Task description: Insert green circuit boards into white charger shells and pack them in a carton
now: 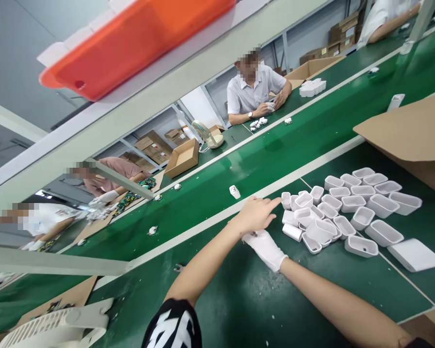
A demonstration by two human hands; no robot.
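Observation:
My bare left hand (pixel 255 215) stretches forward over the near bench, fingers extended and apart, with nothing seen in it. Its fingertips are close to the nearest of several white plastic cases (pixel 328 210), which stand mostly open side up in a loose group. Just below it is my right hand (pixel 266 249) in a white glove, its fingers curled and partly covered by the left hand. A small dark bit shows at the gloved fingers; I cannot make out what it is. One larger white case (pixel 416 254) lies closed side up at the right end of the group.
A green conveyor belt (pixel 203 186) runs past the bench, carrying small white parts (pixel 235 192). Cardboard (pixel 409 130) juts in at right. Above hangs an orange bin (pixel 130 48) on a rail. A beige fan (pixel 58 326) is at lower left. Several co-workers sit across the belt.

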